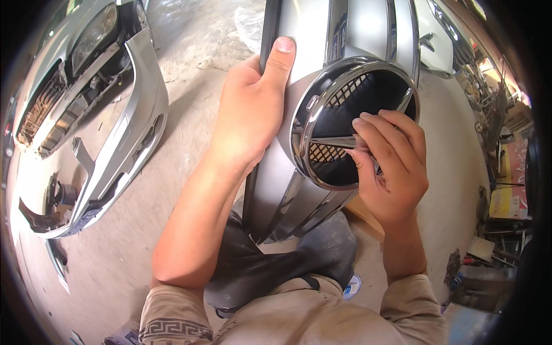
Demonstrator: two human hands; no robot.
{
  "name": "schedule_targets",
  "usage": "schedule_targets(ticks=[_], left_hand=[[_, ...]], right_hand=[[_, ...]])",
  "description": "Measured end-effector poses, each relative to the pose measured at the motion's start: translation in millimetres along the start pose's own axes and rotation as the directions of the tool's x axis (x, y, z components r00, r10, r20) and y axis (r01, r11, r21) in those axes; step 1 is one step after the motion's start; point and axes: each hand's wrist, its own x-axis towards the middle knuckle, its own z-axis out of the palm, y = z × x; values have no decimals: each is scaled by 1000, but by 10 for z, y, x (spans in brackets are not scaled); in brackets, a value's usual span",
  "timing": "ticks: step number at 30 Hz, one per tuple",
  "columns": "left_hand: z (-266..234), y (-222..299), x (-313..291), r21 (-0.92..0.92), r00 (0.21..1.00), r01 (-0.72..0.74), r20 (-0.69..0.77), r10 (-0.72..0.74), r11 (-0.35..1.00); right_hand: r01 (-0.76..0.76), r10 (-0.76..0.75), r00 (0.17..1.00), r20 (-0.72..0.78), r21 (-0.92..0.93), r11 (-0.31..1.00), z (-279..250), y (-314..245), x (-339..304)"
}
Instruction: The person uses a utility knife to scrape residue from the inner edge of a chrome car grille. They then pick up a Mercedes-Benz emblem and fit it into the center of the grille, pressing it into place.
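Note:
A silver car grille [365,26] with long slats and dark trim lies lengthwise before me, its near end above my legs. Set into it is a round emblem [303,115] with a chrome ring, a black inside and patches of mesh. My left hand [250,112] is closed on the grille's left edge, thumb on the front face; its other fingers are hidden behind. Over the right part of the emblem, my right hand [397,158] pinches a narrow chrome spoke [336,141] between thumb and fingertips. The fingers cover the spoke's right end.
On the left, a silver bumper [123,135] rests on the floor by a car [86,34] with its front stripped. A white vehicle [431,52] stands far right. Clutter [489,115] lines the right side. A cardboard piece [368,218] lies below the grille, clear plastic [249,29] beyond.

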Motion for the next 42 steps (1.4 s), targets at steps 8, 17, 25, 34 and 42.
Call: schedule_targets(ticks=[8, 17, 25, 34, 42], left_hand=[[-5, 6, 11, -1, 1000, 17, -1, -17, 1000], [-33, -5, 35, -28, 997, 69, -15, -70, 997], [-2, -28, 44, 13, 997, 78, -3, -78, 997], [-3, -53, 34, 15, 999, 54, 2, -54, 998], [19, -33, 36, 2, 996, 93, -3, -93, 996]], right_hand=[[-26, 26, 1000, 14, -5, 1000, 26, -4, 3], [-130, 118, 987, 109, 114, 985, 23, 17, 4], [-43, 44, 999, 23, -33, 999, 90, 63, -111], [-24, 24, 1000, 8, -49, 999, 112, 80, -118], [-4, 4, 1000, -21, -30, 1000, 129, 103, -111]])
